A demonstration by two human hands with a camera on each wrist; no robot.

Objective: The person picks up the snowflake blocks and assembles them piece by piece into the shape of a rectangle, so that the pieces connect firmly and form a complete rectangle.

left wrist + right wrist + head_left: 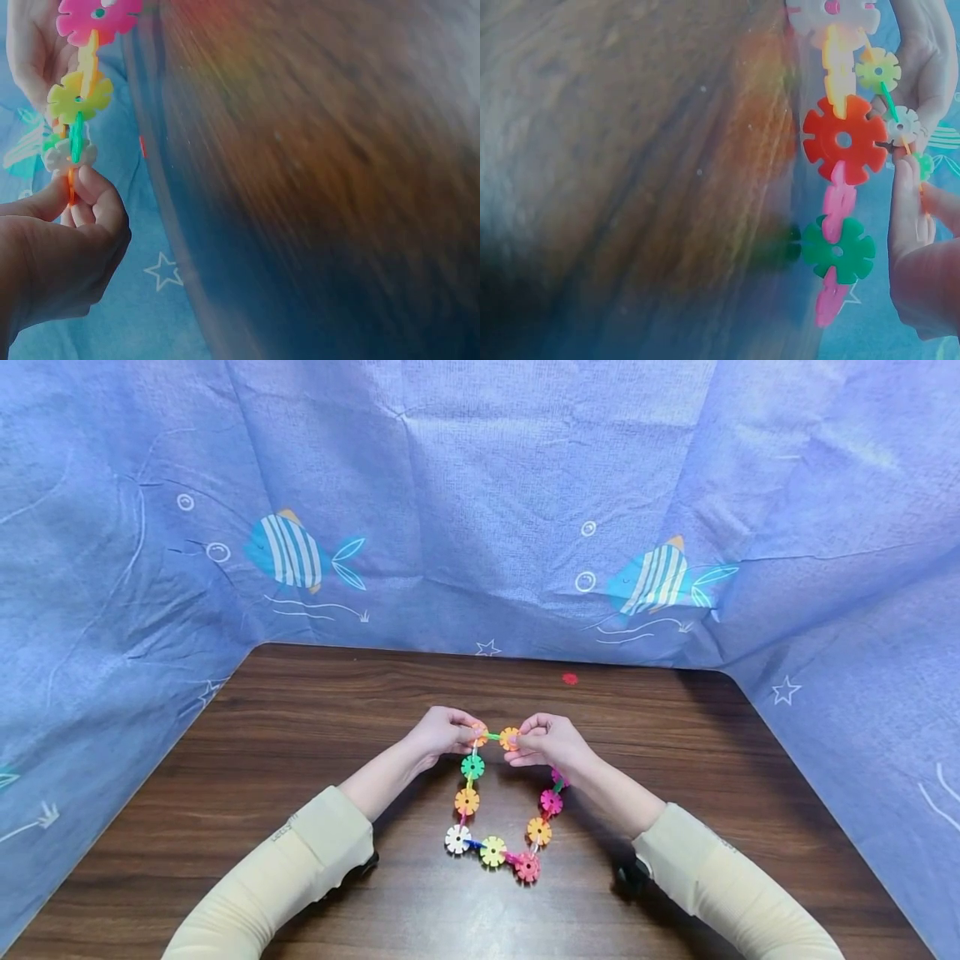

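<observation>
Slotted plastic snowflake discs are joined edge to edge into a chain that bends round in a rough loop. My left hand [444, 732] pinches an orange disc [480, 734] at the far left corner. Across a short green disc [494, 737], my right hand [553, 745] pinches another orange disc [510, 739]. Green, white, yellow and pink discs form the sides; a magenta disc [558, 777] is partly hidden by the right hand. The left wrist view shows a yellow disc [81, 97] close up. In the right wrist view a red disc [844, 139] hangs above a green one [838, 250].
A loose red disc [570, 678] lies near the back edge of the dark wooden table [337, 693]. Behind and beside the table hangs a blue cloth [480, 527] printed with fish and stars.
</observation>
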